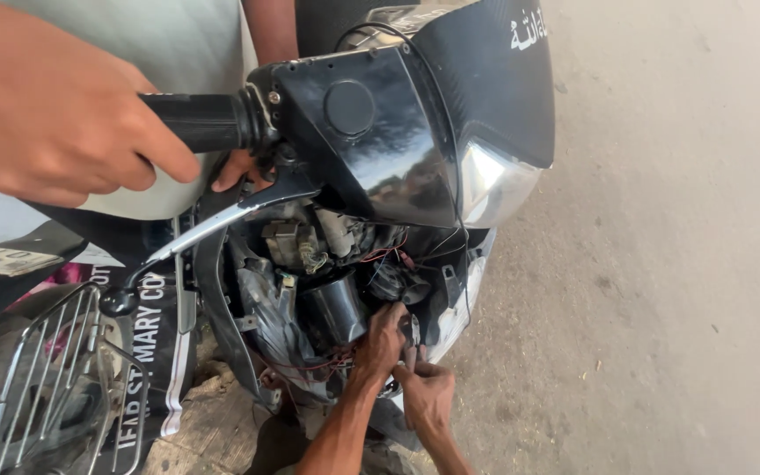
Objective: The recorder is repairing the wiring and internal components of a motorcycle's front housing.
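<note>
A co-worker's hand (46,105) fills the upper left, closed round the black handlebar grip (200,121), and that person's other hand (237,169) rests behind the brake lever (213,224). It looks as if they are holding the scooter's front steady.

Lower down, the black front cowl (380,141) and its headlight lens (494,180) stand lifted clear of the body. The opened cavity shows a round black housing (334,308), connectors and thin red wires (386,255). The person's own hands work at the lower edge of this opening. The left hand (382,339) is pushed in just beside the housing with its fingers bent inward. The right hand (428,394) comes up from below, fingertips meeting the left at a small metal fitting (412,330). Both hands are curled tight, but they cover the spot, so I cannot tell which of them actually clamps the fitting or whether a wire is pinched too.

The step in hand appears to be working that fitting or its wiring under the headlight. Any next move there calls for fine fingertip work in a cramped space, care not to snag the red wires, and a front end kept still. A wire basket (63,369) sits at lower left, with bare concrete ground (661,264) to the right
</note>
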